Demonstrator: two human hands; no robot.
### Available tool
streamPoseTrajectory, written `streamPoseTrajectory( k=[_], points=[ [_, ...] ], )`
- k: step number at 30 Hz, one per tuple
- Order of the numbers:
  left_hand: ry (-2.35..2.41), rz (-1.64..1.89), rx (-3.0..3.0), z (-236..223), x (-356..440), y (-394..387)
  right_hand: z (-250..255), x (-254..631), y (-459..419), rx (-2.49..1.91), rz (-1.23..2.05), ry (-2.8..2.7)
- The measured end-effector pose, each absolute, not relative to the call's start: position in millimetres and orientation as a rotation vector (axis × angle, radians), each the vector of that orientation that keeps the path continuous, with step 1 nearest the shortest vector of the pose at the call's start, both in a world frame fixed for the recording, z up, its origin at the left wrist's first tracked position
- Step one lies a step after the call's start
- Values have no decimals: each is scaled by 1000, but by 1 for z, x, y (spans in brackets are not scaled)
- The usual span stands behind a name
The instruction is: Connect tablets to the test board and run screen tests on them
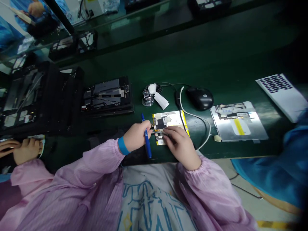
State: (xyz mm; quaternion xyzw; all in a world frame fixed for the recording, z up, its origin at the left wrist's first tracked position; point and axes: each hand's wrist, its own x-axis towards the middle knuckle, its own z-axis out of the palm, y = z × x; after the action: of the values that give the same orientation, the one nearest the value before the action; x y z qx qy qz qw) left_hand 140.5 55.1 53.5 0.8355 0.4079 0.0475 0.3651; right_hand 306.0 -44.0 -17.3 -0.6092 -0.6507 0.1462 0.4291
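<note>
A blue pen point(147, 144) slants through the closed fingers of my left hand point(136, 136), which wears a blue wristband. Its fingertips are at the left edge of a flat battery pack with a circuit board point(176, 117), white with yellow edges, lying on the bench. My right hand point(181, 144) rests over the pack's near part, thumb and fingers bent together at the small board. A thin shiny piece shows between both hands' fingertips; what the right fingers pinch is hidden. A black cable point(183, 120) runs across the pack.
A black mouse point(200, 98), a white cable point(209, 126) and a small metal stamp-like object point(147, 98) lie beyond. Right are a metal panel point(255, 126) and a label sheet point(286, 96). Left are opened black devices point(107, 96). A co-worker's hands point(26, 150) work at left.
</note>
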Motion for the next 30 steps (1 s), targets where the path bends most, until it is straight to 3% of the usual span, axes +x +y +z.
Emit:
streamPoseTrajectory(
  k=[30],
  points=[
    [1023,136,2199,37,143,55,-30,301,-48,-1584,166,-1925]
  ],
)
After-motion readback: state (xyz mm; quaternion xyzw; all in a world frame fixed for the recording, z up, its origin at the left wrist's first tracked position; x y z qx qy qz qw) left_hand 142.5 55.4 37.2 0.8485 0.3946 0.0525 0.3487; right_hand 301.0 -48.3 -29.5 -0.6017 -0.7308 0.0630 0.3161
